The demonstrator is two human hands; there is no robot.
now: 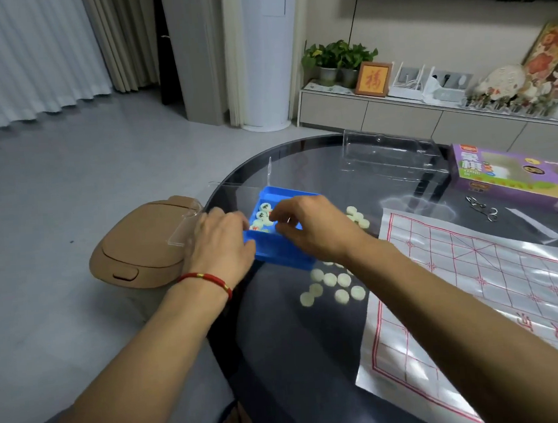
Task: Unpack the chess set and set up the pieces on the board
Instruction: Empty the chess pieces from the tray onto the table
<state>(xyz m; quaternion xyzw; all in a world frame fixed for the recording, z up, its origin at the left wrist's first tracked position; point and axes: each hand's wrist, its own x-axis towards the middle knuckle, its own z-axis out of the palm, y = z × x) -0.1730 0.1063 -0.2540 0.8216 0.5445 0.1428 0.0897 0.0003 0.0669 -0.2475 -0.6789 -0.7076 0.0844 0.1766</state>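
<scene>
A blue plastic tray (282, 255) sits tilted on the dark glass table (295, 341), with round pale chess pieces (262, 216) still inside it. My left hand (222, 244) grips the tray's left wall. My right hand (311, 229) reaches over the tray, fingers curled onto the pieces inside; whether it pinches one is hidden. Several pale pieces (333, 286) lie face down on the table in front of the tray, and a few more (358, 219) lie behind my right hand. The plastic board sheet (472, 297) with red grid lines is spread at the right.
A clear plastic lid (234, 189) lies behind the tray, and a clear blister shell (389, 160) farther back. The purple game box (514, 174) and a metal ring puzzle (481, 208) lie at the far right. A tan bin (143, 252) stands on the floor left of the table.
</scene>
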